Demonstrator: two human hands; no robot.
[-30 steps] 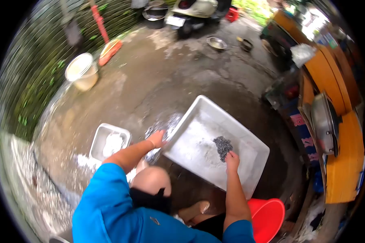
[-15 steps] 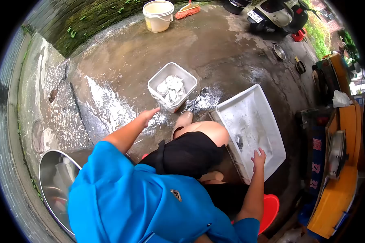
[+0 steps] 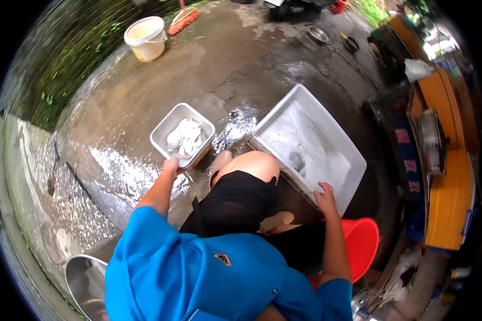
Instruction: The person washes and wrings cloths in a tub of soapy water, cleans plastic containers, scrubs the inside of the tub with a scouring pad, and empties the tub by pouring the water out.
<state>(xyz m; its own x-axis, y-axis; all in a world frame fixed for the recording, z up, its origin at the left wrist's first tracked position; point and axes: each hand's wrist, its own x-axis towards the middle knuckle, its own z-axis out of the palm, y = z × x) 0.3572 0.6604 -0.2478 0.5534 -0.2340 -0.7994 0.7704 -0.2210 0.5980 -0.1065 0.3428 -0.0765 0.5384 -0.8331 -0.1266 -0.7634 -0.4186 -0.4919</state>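
Wet concrete floor [image 3: 214,69] — centre-left, the left hand [image 3: 171,168] touches a square tub [image 3: 167,122], grip unclear; right of centre, the right hand [image 3: 325,198], loosely spread, by a rectangular tray [image 3: 308,134].

This is looking like an outdoor yard. Wet concrete [image 3: 214,59] is spreading around the L hand [image 3: 170,167] & R hand [image 3: 325,198]. Well beyond the L hand, a mossy wall [image 3: 64,80] is rising, w/ a lidded bucket [image 3: 146,43] & orange mop [image 3: 183,21] standing nr its foot. Far ahead of the R hand, part of a parked scooter [image 3: 300,7] is showing, w/ greenery [image 3: 370,10] growing beyond. Right of the R hand, orange boards [image 3: 449,200] & misc. household stuff are piling up.
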